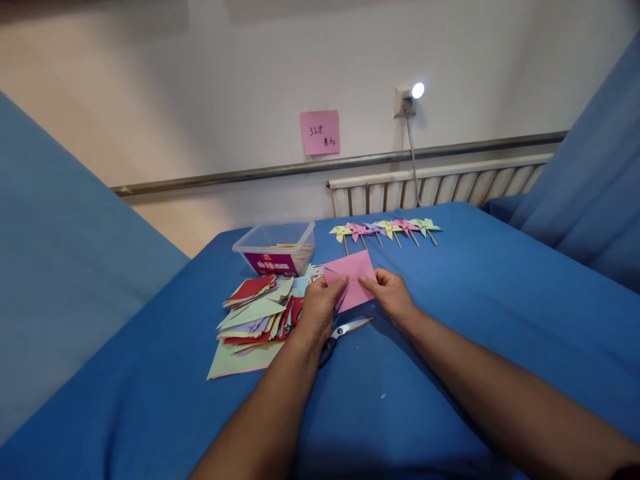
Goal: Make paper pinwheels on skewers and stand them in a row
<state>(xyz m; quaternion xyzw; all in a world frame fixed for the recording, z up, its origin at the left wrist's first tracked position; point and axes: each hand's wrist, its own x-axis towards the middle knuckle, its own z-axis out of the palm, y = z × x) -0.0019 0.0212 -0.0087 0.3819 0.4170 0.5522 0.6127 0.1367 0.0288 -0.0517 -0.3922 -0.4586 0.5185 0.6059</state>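
Note:
A square of pink paper [356,275] is held up above the blue cloth, with a slit visible near its upper left corner. My left hand [323,300] pinches its left side, thumb on top. On the right side my right hand [393,293] grips the same sheet between thumb and fingers. Below the paper lie scissors [353,327], blades pointing right, their dark handle partly hidden by my left wrist. Left of my left hand is a messy pile of coloured paper pieces [255,327] in green, red, purple and yellow.
A clear plastic box [274,248] with a purple label and thin sticks inside stands behind the pile. Several finished paper pinwheels [390,229] on sticks lie in a row at the back. The blue-covered table [500,300] meets a wall with a radiator [440,187]; blue curtains [60,267] hang at both sides.

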